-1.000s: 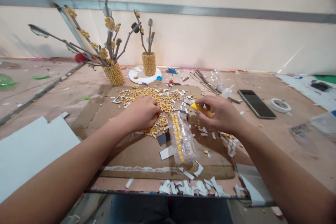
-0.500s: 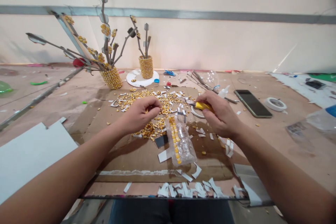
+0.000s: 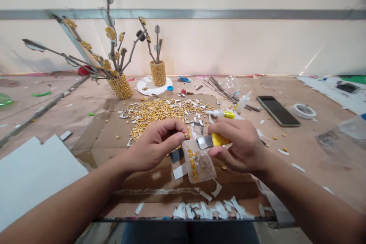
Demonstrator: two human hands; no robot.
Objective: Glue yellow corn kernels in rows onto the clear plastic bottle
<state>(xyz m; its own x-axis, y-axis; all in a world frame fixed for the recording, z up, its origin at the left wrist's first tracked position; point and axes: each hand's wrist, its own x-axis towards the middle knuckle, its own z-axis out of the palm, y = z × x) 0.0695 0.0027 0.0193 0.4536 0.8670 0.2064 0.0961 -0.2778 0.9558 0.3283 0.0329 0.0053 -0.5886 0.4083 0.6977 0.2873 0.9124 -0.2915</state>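
Observation:
My left hand (image 3: 160,143) pinches a corn kernel (image 3: 186,136) between thumb and forefinger, above the top edge of a clear plastic piece (image 3: 207,167). A row of yellow kernels (image 3: 192,164) runs down that plastic's left side. In my right hand (image 3: 240,143) is a yellow-handled knife (image 3: 219,140), its flat metal blade pointing left over the plastic. The blade is close to my left fingertips; whether it touches the kernel I cannot tell. Loose corn kernels (image 3: 156,110) lie heaped beyond my hands among white scraps.
Corn-covered pots (image 3: 121,85) with twigs stand at the back left. A glue bottle (image 3: 228,114) lies behind my right hand. Farther right are a phone (image 3: 277,110) and a tape roll (image 3: 304,111). White board (image 3: 40,179) lies left; paper scraps (image 3: 206,210) line the front edge.
Both hands have come nearer to me and closer together, over the plastic piece. The knife blade now shows broadside, and the glue bottle behind the right hand is uncovered.

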